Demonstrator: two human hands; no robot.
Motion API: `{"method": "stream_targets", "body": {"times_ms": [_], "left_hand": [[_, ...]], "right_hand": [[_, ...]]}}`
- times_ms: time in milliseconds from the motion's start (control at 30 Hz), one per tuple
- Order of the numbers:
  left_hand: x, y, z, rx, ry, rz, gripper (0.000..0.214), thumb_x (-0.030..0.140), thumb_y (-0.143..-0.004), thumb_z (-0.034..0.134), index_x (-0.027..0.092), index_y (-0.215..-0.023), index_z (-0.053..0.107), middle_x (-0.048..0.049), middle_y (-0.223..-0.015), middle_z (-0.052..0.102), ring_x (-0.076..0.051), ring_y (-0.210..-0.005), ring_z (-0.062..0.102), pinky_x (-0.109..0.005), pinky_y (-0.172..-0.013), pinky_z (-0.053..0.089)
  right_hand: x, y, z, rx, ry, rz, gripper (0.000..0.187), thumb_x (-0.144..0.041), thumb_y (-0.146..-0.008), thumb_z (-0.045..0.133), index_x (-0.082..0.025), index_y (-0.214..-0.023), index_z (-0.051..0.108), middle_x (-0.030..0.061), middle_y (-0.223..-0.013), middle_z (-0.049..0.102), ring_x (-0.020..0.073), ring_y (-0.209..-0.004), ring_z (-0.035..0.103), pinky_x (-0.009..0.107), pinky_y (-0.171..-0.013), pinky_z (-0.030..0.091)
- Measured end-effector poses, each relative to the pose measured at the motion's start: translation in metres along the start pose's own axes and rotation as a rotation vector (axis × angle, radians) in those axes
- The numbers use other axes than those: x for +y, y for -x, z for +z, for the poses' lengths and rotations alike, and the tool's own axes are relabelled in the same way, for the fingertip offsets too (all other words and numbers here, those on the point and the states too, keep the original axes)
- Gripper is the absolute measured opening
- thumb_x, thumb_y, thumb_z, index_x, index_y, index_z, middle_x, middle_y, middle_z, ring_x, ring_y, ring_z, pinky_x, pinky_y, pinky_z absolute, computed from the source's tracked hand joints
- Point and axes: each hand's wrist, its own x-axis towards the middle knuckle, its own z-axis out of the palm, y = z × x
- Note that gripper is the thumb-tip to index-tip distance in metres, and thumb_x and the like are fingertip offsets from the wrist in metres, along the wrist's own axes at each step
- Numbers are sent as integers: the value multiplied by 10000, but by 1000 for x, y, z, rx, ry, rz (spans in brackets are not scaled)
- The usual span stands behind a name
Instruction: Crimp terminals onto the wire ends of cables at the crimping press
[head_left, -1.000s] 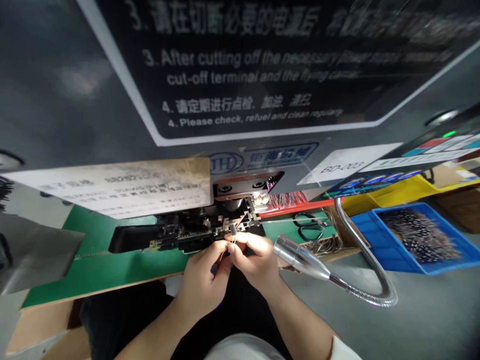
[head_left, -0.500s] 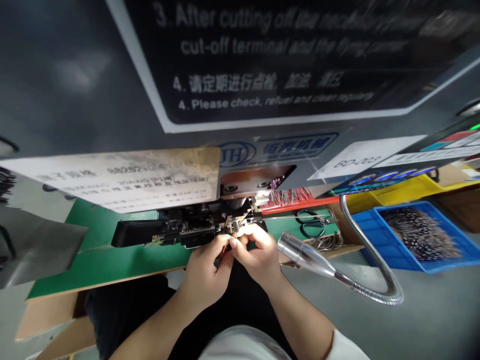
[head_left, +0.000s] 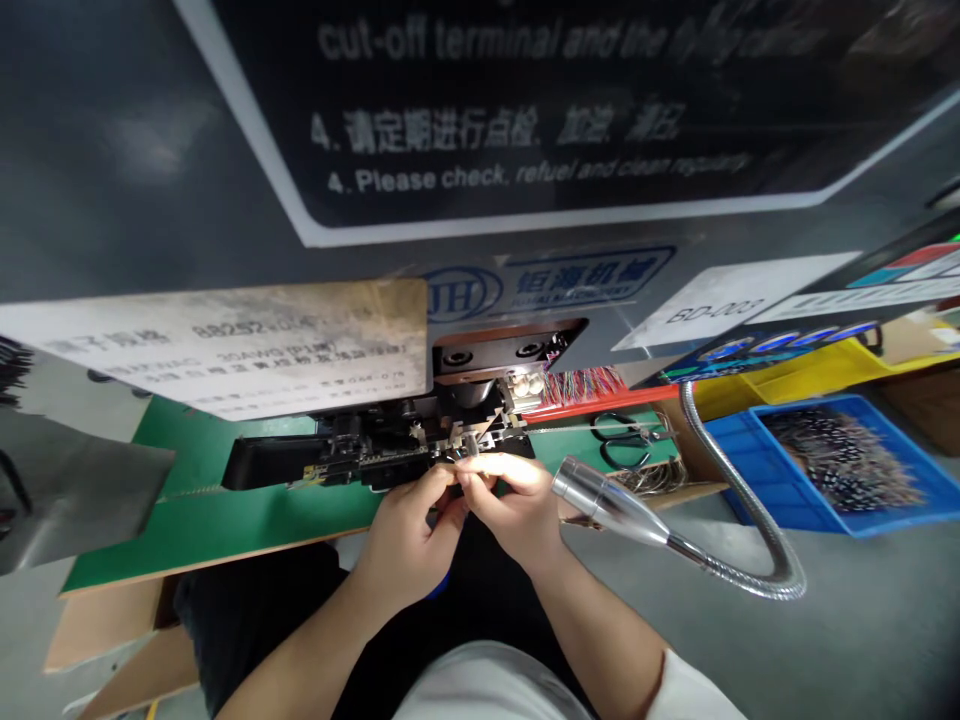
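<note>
My left hand point(head_left: 412, 525) and my right hand point(head_left: 514, 505) meet at the front of a terminal crimping machine point(head_left: 471, 395). Both are closed, with thumb and forefinger pinched together around thin wires that are mostly covered by the fingers. The fingertips touch or nearly touch each other, just below the lit crimping head. Whether the wire ends lie inside the die cannot be made out. A strip of small metal terminals runs along the black feed track point(head_left: 390, 462) left of the fingers.
A metal gooseneck lamp point(head_left: 611, 505) stands close to my right hand. Behind it, black-handled scissors point(head_left: 626, 440) lie on the green board point(head_left: 255, 530). Colourful thin wires point(head_left: 585, 385) lie in a red tray. A blue bin point(head_left: 817, 500) at right holds bundled wires.
The view has shifted slightly, with the machine's label higher. Both hands stay pinched at the crimping head, and the orange wires seen between them earlier are now mostly hidden.
</note>
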Motion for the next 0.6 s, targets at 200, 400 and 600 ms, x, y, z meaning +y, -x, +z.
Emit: {"method": "stream_targets", "body": {"times_ms": [200, 400, 600], "left_hand": [[3, 2, -8, 4, -62, 54, 134, 153, -904, 531, 236, -986, 598, 31, -779, 651, -123, -695, 615, -212, -673, 457], [4, 1, -8, 52, -70, 73, 141, 157, -911, 528, 239, -1010, 586, 31, -781, 663, -125, -689, 630, -212, -670, 466], [3, 0, -7, 41, -57, 68, 147, 165, -916, 526, 238, -1025, 592, 15, -823, 700, -142, -718, 663, -224, -682, 485]], "right_hand": [[5, 2, 1, 22, 49, -54, 191, -183, -825, 706, -167, -1002, 777, -14, -593, 647, 112, -465, 536, 246, -494, 495], [4, 1, 4, 42, 26, -34, 149, -199, -828, 702, -165, -960, 764, -35, -554, 595, 101, -458, 500, 236, -475, 467], [3, 0, 5, 42, 22, -30, 100, -199, -833, 696, -179, -925, 728, -51, -556, 558, 96, -465, 486, 230, -489, 457]]}}
